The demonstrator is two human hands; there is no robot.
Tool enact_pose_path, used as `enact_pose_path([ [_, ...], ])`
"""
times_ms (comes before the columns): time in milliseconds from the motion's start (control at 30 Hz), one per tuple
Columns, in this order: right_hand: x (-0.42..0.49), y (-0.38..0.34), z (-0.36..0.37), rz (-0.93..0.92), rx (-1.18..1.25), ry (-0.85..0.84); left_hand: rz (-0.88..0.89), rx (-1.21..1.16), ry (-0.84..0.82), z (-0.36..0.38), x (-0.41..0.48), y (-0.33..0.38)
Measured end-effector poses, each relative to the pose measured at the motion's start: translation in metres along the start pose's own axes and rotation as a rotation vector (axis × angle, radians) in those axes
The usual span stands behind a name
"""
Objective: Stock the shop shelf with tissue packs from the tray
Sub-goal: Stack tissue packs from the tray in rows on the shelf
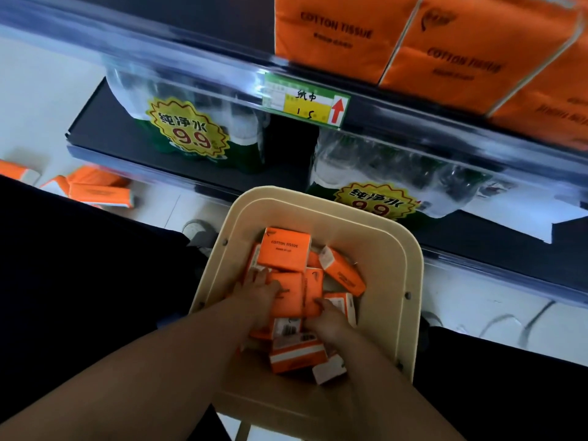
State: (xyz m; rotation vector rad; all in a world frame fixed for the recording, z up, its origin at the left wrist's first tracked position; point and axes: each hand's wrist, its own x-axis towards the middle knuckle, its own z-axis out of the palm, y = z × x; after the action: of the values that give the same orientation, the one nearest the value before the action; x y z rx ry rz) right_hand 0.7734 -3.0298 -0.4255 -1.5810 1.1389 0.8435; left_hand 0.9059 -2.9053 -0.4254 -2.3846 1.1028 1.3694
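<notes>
A beige plastic tray [397, 268] in front of me holds several small orange tissue packs in a loose pile. Both my hands are down inside it. My left hand [257, 294] grips the left side of an orange pack [294, 292] in the middle of the pile. My right hand [327, 319] holds the right edge of the same cluster of packs, its fingers curled over it. One pack labelled COTTON TISSUE [285, 248] lies flat at the far end of the tray. On the upper shelf [222, 63], large orange tissue bundles [343, 30] stand at the right.
A green and yellow price tag [307, 101] hangs on the upper shelf's rail. Shrink-wrapped water bottle packs [187, 128] with yellow 9.9 stickers fill the lower shelf. More orange packs [95, 189] lie on the white floor at left, near a grey shoe [199, 232].
</notes>
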Motion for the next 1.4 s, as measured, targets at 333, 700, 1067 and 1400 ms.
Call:
enact_pose_path([
  [333,0.044,0.006,0.004,0.080,0.488,0.039,0.005,-0.161,-0.045,0.004,0.013,-0.010],
  [700,0.020,-0.011,0.005,0.081,0.475,0.039,0.003,0.111,0.006,0.015,0.017,-0.006],
  [1067,0.015,-0.005,-0.007,-0.040,0.076,0.162,0.087,0.091,-0.051,0.008,0.022,0.001],
  [1400,-0.012,-0.009,-0.031,-0.214,-0.051,0.145,0.162,-0.240,0.008,-0.030,0.002,-0.001],
])
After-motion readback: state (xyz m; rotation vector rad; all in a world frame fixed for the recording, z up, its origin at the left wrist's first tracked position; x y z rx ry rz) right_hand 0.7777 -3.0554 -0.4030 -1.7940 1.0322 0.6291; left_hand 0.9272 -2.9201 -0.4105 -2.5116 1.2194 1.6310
